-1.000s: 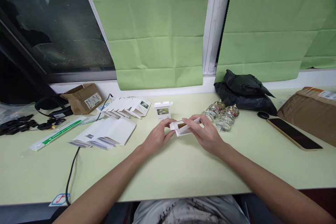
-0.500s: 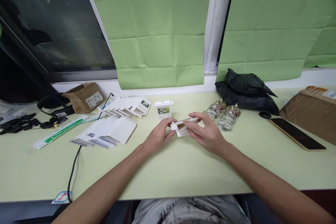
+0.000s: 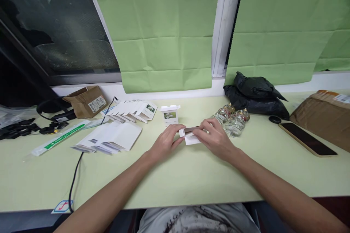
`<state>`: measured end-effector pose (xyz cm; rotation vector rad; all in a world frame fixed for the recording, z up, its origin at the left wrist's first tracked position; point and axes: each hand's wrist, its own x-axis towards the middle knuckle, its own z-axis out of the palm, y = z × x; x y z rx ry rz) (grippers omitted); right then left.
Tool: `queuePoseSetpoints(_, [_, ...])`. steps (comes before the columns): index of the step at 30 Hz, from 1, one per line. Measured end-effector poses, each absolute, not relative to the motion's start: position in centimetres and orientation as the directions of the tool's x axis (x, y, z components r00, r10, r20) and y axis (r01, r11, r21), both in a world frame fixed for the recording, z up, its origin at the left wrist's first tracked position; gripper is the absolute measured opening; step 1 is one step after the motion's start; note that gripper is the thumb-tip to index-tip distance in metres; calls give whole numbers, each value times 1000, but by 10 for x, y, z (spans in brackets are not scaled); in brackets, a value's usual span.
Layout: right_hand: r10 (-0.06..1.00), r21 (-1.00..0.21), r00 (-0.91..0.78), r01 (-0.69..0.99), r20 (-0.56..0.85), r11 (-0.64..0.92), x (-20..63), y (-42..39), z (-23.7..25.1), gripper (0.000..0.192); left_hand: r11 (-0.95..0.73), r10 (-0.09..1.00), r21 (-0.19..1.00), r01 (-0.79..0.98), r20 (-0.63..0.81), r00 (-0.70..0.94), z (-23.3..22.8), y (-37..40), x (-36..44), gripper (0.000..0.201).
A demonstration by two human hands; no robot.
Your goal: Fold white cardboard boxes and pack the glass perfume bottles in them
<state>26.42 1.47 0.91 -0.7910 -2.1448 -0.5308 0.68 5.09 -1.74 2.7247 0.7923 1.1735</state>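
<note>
A small white cardboard box [image 3: 192, 139] is held between my two hands above the table, its open end facing up. My left hand [image 3: 167, 139] pinches the box's left side between thumb and fingers. The fingers of my right hand [image 3: 214, 134] close on its right side and cover part of the opening. Just behind, another white box [image 3: 170, 115] with a small picture on its front stands upright, its top flap raised. Several shiny round glass-like pieces [image 3: 234, 125] lie in two rows beyond my right hand.
Flat white cartons [image 3: 116, 136] lie fanned out at left, with more cartons [image 3: 132, 109] behind. A black cable [image 3: 75, 174] crosses the table. At right are a phone [image 3: 307, 138], black plastic bags [image 3: 255, 96] and a cardboard box [image 3: 325, 116].
The box in my hands has turned a little, and its opening now looks squarer. My right fingers have drawn together onto its right side. My left hand has barely moved.
</note>
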Motion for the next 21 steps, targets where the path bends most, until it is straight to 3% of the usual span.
queuePoseSetpoints(15, [416, 197, -590, 709, 692, 677, 269, 18, 4, 18, -856, 484, 226, 466, 666, 568, -18, 52, 6, 38])
queuePoseSetpoints(21, [448, 109, -562, 698, 695, 707, 265, 16, 6, 13, -854, 499, 249, 457, 641, 583, -20, 52, 5, 42])
